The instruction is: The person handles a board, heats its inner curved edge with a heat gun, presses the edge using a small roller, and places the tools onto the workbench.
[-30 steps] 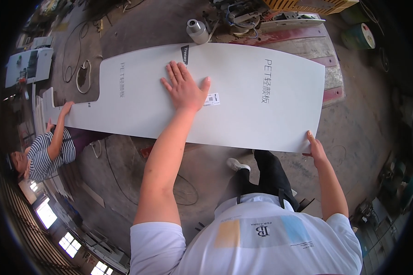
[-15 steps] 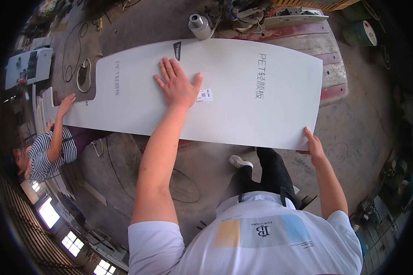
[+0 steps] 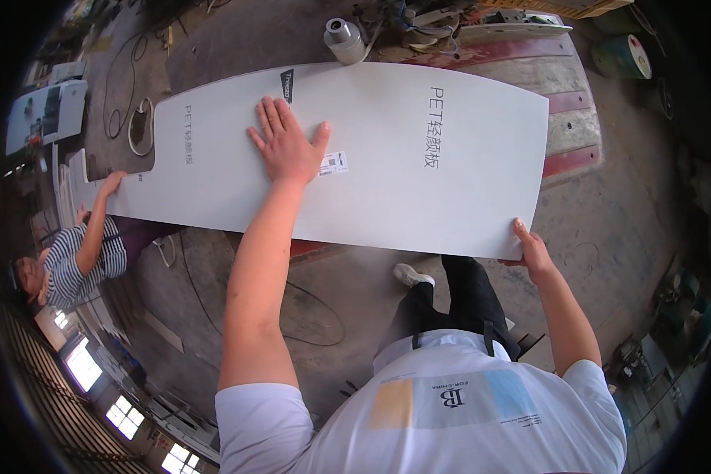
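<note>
A large white board [image 3: 371,189] lies across the machine table in front of me, with printed lettering and a small white label [image 3: 333,163] on its face. My left hand [image 3: 287,150] rests flat on the board, fingers spread, just left of the label. At the board's near right corner, my right hand [image 3: 532,249] grips the edge, thumb on top and the other fingers underneath, mostly hidden. A co-worker in a striped top [image 3: 95,257] stands at the far left with a hand [image 3: 112,183] on the board's left end.
A grey metal cylinder [image 3: 345,39] stands against the board's far edge. Right of the board, the table's worn surface with red strips [image 3: 569,130] shows. A green drum [image 3: 624,57] stands at the far right. Cables [image 3: 316,316] lie on the floor.
The board has slid a little to the left, and both my hands have moved left with it. The co-worker's hand at its left end has shifted left as well.
</note>
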`<action>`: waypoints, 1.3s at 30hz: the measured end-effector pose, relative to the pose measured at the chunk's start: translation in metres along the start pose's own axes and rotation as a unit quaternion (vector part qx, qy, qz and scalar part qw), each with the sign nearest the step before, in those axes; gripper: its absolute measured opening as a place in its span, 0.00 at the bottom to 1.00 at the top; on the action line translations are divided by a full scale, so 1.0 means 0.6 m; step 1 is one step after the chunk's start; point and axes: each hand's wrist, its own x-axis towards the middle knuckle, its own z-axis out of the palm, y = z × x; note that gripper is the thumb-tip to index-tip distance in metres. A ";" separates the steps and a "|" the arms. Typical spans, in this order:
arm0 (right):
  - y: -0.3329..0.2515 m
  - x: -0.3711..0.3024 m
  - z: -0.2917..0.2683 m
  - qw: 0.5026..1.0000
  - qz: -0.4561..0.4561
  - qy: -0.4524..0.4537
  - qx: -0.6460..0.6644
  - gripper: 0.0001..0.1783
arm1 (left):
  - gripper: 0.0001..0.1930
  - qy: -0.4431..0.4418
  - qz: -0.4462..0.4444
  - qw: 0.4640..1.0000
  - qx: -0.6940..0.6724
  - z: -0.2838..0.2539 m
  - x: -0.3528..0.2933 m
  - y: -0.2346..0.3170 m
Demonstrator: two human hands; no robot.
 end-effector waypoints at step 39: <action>-0.198 0.100 0.001 0.644 -0.550 0.235 -0.478 0.35 | 0.54 -0.025 -0.069 0.997 -0.009 0.056 0.029 0.138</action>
